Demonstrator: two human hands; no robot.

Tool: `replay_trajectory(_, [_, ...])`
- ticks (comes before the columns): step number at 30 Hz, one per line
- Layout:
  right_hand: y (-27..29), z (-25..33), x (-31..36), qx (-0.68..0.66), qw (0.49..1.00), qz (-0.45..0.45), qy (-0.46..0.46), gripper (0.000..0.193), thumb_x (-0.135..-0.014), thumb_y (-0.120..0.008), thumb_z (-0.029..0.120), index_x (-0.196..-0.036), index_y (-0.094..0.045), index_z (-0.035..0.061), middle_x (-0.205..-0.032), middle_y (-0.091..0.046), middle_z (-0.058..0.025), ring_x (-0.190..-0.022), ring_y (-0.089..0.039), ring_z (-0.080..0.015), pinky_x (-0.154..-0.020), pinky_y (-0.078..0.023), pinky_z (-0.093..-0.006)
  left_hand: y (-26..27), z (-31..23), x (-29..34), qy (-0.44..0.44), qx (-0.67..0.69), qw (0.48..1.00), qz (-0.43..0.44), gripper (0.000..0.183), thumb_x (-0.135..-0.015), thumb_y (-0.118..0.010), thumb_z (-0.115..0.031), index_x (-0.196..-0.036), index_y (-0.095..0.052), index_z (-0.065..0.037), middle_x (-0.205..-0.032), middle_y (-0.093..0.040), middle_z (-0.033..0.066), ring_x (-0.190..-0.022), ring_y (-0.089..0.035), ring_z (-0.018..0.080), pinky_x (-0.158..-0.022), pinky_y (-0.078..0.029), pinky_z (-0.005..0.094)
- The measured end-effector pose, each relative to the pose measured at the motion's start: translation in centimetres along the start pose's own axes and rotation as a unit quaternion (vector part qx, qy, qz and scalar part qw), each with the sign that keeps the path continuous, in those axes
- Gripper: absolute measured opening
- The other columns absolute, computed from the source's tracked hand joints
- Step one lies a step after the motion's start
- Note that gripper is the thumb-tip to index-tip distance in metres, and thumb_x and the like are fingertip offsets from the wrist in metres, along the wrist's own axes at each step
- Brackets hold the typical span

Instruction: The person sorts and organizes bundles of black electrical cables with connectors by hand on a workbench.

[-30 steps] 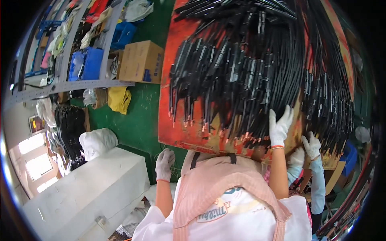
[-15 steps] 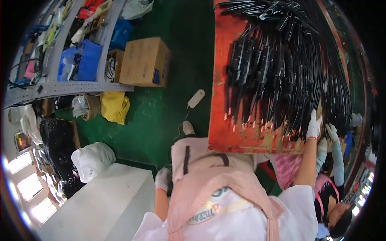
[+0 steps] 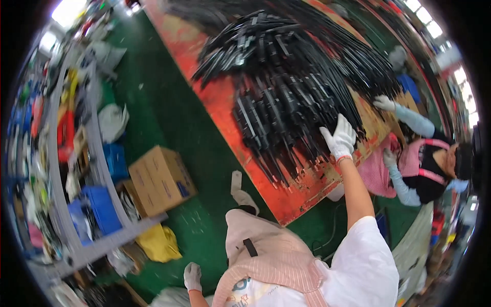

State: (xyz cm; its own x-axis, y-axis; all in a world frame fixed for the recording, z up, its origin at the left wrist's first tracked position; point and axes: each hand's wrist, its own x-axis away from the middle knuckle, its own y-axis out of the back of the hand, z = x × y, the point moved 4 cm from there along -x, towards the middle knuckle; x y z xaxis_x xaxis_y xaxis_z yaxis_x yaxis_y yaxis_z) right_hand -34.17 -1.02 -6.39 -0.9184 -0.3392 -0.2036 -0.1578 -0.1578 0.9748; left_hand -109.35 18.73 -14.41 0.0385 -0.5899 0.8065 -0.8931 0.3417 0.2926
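Note:
On the red tabletop point(image 3: 313, 197), whose paint is worn, lies a wide spread of black cables point(image 3: 279, 110) with dark tubular sections and bare copper-coloured ends toward me. My right hand point(image 3: 340, 137), in a white knitted glove, rests at the near right side of these cables. Its thumb stands apart from the fingers, and nothing shows in its grip. My left hand point(image 3: 193, 277), gloved too, hangs low by my side over the green floor, away from the table. Its fingers look loosely extended, and no object is seen in it.
A co-worker point(image 3: 414, 163) in a pink apron stands at the table's right, one gloved hand point(image 3: 384, 103) by another cable bundle point(image 3: 353, 61). To the left are a cardboard box point(image 3: 161, 179), a yellow bag point(image 3: 158, 242), a grey shelf point(image 3: 110, 238) with blue bins, and a white power strip point(image 3: 236, 181).
My view has swung round, so the table now slants. My right hand has opened its thumb outward by the cables. The co-worker's one hand has left the table edge and is near their apron.

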Motion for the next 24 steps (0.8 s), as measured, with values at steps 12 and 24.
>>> replay_trajectory(12, [-0.1,0.1,-3.9,-0.010,0.990,0.048,-0.131,0.115,-0.053,-0.094,0.048,-0.145,-0.040,0.0035,-0.122,-0.058,-0.0160,-0.110,-0.060,-0.0343,-0.098,-0.048,-0.0441,-15.9,-41.2,-17.0,-0.430,-0.360,0.805,0.192,0.038,-0.100,-0.065,-0.017,-0.133,-0.058,0.000,-0.114,-0.069,0.0097,-0.100,-0.067,0.0175,-0.087,-0.054,0.0309])
replay_trajectory(24, [1.2,2.5,-4.5,-0.018,0.950,0.163,-0.265,0.093,-0.059,-0.091,0.022,-0.140,-0.046,0.0140,-0.128,-0.060,-0.0140,-0.117,-0.060,-0.0348,-0.102,-0.047,-0.0460,-44.4,-59.7,-9.9,-0.388,-0.357,0.722,0.448,0.037,-0.099,-0.064,-0.017,-0.129,-0.060,0.005,-0.120,-0.068,0.0120,-0.113,-0.063,0.0174,-0.101,-0.048,0.0301])
